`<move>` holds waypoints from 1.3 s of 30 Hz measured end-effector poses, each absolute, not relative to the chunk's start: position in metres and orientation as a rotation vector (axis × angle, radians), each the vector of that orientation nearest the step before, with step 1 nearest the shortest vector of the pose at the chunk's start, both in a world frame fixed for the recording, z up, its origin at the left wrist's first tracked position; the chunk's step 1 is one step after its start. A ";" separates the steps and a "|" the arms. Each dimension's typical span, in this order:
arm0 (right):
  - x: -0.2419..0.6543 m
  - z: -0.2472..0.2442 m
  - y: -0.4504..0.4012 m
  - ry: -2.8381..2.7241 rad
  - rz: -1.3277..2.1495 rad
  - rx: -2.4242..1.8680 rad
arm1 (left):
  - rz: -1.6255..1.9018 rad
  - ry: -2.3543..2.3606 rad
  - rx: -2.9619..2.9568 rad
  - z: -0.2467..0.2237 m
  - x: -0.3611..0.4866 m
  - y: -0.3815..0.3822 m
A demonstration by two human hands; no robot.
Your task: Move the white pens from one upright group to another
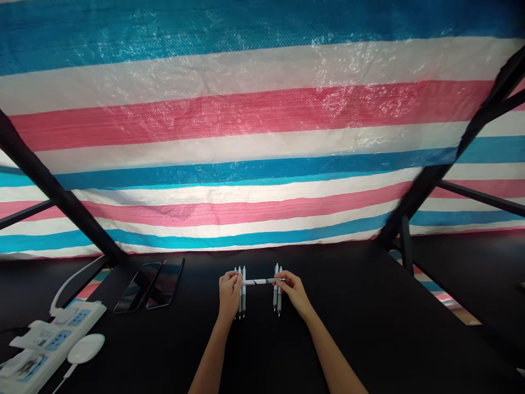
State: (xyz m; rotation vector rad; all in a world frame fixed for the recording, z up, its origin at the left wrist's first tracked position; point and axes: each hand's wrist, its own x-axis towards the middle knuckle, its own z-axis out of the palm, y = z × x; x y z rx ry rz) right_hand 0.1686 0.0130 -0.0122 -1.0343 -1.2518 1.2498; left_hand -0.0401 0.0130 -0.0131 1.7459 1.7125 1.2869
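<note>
At the bottom middle of the frame, two bare arms reach up over the black surface (348, 328). The left hand (229, 293) and the right hand (292, 290) each pinch one end of a white pen (260, 282), held sideways. It lies across two small groups of pens (241, 293) just under the hands. At lower left sit a white power strip (49, 342) and two dark phones (150, 285). Behind hangs a striped tarp (254, 126).

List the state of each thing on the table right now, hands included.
White pen held crosswise: level, gripped at both ends, across the two pen groups.
Left group of white pens: lying side by side on the black table.
Right pair of white pens: lying side by side.
Left hand: pinching the crosswise pen's end.
Right hand: pinching the other end.
Two black phones: lying flat, screens dark.
</note>
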 end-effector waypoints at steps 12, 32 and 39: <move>0.165 -0.012 0.013 -1.327 1.226 -1.095 | 1.393 1.668 1.712 -0.011 -0.041 0.013; 0.166 -0.012 0.013 -1.376 1.203 -1.096 | 1.423 1.692 1.584 -0.012 -0.042 0.014; 0.168 -0.015 0.014 -1.428 1.212 -1.088 | 1.427 1.665 1.574 -0.014 -0.043 0.014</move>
